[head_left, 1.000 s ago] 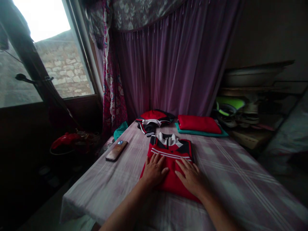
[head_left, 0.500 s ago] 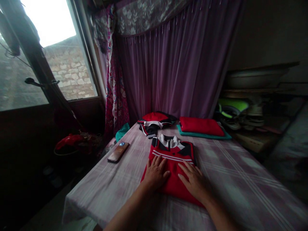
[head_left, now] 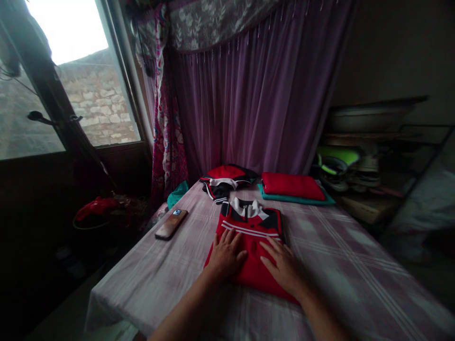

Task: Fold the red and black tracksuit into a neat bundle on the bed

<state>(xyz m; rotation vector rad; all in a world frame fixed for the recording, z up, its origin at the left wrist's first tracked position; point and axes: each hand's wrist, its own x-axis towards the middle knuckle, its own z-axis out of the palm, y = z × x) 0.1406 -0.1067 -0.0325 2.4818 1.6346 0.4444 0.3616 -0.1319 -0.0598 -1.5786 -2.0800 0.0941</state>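
A folded red jacket (head_left: 249, 265) with a white collar, dark shoulder panels and white chest stripes lies in front of me, collar pointing away. My left hand (head_left: 226, 253) rests flat on its left part, fingers spread just below the stripes. On the right part lies my right hand (head_left: 280, 265), palm down with the fingers apart. Neither hand grips the cloth. Beyond the collar, a loosely heaped red and black garment (head_left: 231, 175) sits at the back of the table. To its right is a folded red cloth (head_left: 293, 185) on top of a folded teal one (head_left: 305, 201).
A checked tablecloth (head_left: 348, 270) covers the table. Towards its left edge lies a phone (head_left: 171, 224). Purple curtains (head_left: 245, 109) hang behind, a window (head_left: 99, 94) is at the left, and a rack with shoes (head_left: 366, 170) stands at the right.
The whole view has shifted slightly, with things appearing a little further left. Both hands stay flat on the jacket in nearly the same places.
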